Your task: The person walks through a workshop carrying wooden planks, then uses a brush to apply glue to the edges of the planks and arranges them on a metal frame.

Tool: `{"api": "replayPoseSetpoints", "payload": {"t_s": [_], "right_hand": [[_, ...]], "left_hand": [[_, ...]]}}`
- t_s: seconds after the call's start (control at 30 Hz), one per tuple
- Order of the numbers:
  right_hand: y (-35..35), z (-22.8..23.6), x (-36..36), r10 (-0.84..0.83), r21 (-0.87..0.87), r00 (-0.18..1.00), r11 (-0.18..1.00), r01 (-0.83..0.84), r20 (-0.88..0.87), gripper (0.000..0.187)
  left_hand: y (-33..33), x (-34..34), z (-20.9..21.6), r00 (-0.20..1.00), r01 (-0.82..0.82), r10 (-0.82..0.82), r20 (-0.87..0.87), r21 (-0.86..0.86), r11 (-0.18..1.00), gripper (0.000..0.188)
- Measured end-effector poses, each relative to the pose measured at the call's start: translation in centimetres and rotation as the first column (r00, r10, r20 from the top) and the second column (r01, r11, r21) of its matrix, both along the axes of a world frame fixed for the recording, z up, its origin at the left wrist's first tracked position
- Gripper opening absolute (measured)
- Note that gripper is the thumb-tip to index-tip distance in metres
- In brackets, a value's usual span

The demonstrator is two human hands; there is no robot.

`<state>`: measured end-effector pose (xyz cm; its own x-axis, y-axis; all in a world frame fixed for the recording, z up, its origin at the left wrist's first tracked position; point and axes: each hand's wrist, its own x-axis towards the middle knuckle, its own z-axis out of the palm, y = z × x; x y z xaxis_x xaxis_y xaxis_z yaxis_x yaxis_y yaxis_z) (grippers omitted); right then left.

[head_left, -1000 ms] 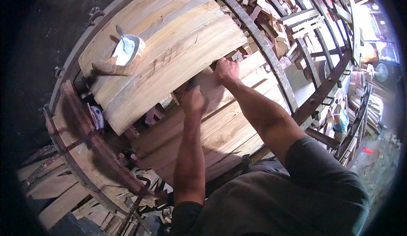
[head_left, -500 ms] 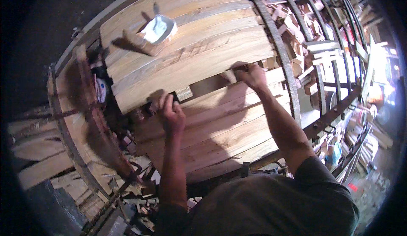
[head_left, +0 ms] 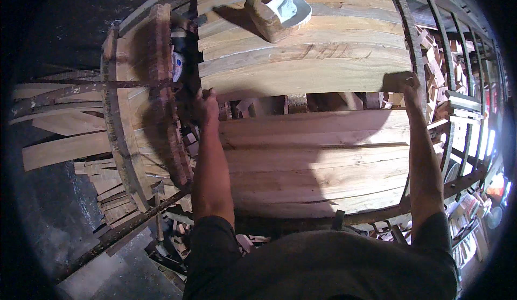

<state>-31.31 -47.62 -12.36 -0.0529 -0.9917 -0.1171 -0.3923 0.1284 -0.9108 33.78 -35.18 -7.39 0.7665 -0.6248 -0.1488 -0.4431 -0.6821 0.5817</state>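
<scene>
A panel of pale wooden boards [head_left: 301, 49] lies on the far part of the frame, its near board [head_left: 307, 76] facing me. My left hand [head_left: 207, 104] is closed at the left end of that board, fingers curled on its corner. At the other end my right hand [head_left: 410, 84] grips the board's right corner, with a dark patch beside its fingers that I cannot make out clearly. A second group of boards [head_left: 318, 154] lies nearer me, across a gap. On the far panel sits a tub [head_left: 269, 22] of white paste with a brush [head_left: 290, 1] standing in it.
Metal bars [head_left: 406, 25] run along both sides of the boards. Wood offcuts [head_left: 439, 68] are heaped below, at the right. To the left stands another clamped panel [head_left: 126, 111], with loose planks [head_left: 67, 149] beyond it. A crossbar [head_left: 318, 211] passes in front of me.
My hands have moved apart, from the middle of the gap to the two ends of the near board. My view has shifted, so the boards and tub appear elsewhere in the picture.
</scene>
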Motion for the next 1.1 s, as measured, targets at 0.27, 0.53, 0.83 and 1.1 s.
{"api": "replayPoseSetpoints", "payload": {"t_s": [0.27,0.53,0.83,1.1], "right_hand": [[-0.6,1.5,-0.4,0.069,0.070,0.991,0.995,-0.077,0.119,0.037],[0.1,6.6,1.2,-0.255,0.225,0.921,0.955,0.192,0.295,0.035],[3.1,5.2,-2.9,-0.374,0.218,0.722,0.927,0.305,0.582,0.020],[5.5,6.0,-2.2,-0.450,0.163,0.799,0.892,0.422,0.398,0.031]], "left_hand": [[-1.4,6.8,-8.5,0.996,0.083,-0.083,-0.014,0.007,0.997,0.045],[-2.1,1.7,-0.5,0.942,-0.191,0.100,-0.322,-0.263,0.946,0.060],[5.5,6.6,-3.5,0.529,-0.556,-0.103,-0.842,-0.436,0.708,0.032],[6.8,2.2,-0.8,0.735,-0.404,-0.068,-0.674,-0.517,0.755,0.044]]}}
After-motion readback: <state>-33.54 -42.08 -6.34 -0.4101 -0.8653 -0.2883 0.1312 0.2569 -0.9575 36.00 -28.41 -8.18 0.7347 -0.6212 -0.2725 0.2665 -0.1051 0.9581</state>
